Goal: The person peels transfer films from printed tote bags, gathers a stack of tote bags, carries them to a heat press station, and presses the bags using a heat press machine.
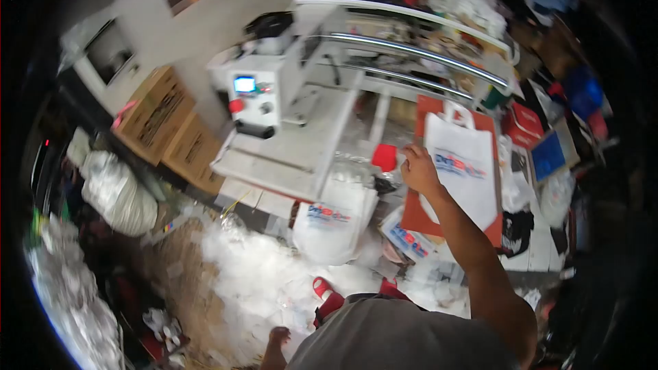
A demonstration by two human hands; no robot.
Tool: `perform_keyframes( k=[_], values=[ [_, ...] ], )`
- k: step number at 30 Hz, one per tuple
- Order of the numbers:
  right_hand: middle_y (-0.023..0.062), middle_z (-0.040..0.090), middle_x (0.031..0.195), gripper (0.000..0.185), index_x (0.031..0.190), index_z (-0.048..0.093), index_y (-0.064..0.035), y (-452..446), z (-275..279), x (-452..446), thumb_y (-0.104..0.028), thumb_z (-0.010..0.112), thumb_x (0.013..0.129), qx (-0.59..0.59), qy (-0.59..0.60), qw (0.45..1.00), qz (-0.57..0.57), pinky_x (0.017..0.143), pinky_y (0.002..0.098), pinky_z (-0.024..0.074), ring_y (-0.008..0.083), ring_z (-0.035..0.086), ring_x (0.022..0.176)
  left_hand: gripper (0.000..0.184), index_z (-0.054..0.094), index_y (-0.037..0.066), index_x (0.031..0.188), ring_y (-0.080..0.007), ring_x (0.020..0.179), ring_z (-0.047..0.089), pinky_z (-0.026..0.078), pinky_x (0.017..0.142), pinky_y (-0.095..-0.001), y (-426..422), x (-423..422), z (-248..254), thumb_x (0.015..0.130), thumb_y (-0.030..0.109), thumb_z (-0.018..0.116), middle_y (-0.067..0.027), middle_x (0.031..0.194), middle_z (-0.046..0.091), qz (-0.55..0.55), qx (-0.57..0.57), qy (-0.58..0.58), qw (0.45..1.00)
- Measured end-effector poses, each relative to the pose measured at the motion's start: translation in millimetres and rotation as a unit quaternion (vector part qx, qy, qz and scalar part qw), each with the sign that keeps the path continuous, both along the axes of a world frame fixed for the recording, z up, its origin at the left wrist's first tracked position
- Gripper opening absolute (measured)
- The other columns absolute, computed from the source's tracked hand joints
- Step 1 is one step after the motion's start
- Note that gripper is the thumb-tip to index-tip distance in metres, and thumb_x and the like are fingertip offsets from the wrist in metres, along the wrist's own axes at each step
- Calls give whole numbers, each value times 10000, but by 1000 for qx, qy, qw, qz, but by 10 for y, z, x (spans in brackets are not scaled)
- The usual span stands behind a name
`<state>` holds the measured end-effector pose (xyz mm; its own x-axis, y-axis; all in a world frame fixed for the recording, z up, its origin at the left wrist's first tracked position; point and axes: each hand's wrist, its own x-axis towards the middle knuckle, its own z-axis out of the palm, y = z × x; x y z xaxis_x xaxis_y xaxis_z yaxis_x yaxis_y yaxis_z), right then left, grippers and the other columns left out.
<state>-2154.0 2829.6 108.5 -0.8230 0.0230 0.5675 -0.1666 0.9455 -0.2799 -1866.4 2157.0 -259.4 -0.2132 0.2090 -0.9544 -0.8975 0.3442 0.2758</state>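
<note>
My right hand [419, 170] is over the left edge of a reddish-brown board [488, 231], beside a white bag [460, 157] with handles and blue and red print that lies flat on it. Its fingers look bent, and whether they hold anything is unclear. Just left of the fingertips is a small red object [385, 157]. My left hand [279, 336] hangs low beside my body, above the littered floor, its fingers blurred. More printed white bags [332, 226] hang at the machine's front edge, and another printed piece [409, 236] lies by the board's lower left.
A white machine [274, 89] with a lit screen and metal rollers [418, 58] stands ahead. Cardboard boxes [156, 113] and a stuffed white sack [118, 195] are at the left. White scraps [240, 274] cover the floor. A red box [524, 125] sits at the right.
</note>
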Motion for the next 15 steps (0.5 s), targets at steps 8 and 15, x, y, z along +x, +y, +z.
perform_keyframes(
  k=[8, 15],
  values=[
    [171, 593, 995, 199, 986, 604, 14, -2763, 1075, -1109, -72, 600, 807, -35, 101, 951, 290, 841, 438, 475, 354, 568, 947, 205, 601, 84, 1089, -191, 648, 655, 494, 514, -319, -203, -888, 521, 937, 208, 540, -91, 878, 696, 152, -151, 285, 934],
    [209, 615, 1032, 281, 1073, 586, 10, -3506, 958, -1997, -166, 512, 867, 95, -85, 983, 130, 856, 458, 490, 370, 603, 983, 215, 586, 78, 1095, -207, 629, 649, 493, 499, -325, -348, -414, 385, 945, 227, 547, -91, 875, 689, 209, -160, 255, 930]
  ],
)
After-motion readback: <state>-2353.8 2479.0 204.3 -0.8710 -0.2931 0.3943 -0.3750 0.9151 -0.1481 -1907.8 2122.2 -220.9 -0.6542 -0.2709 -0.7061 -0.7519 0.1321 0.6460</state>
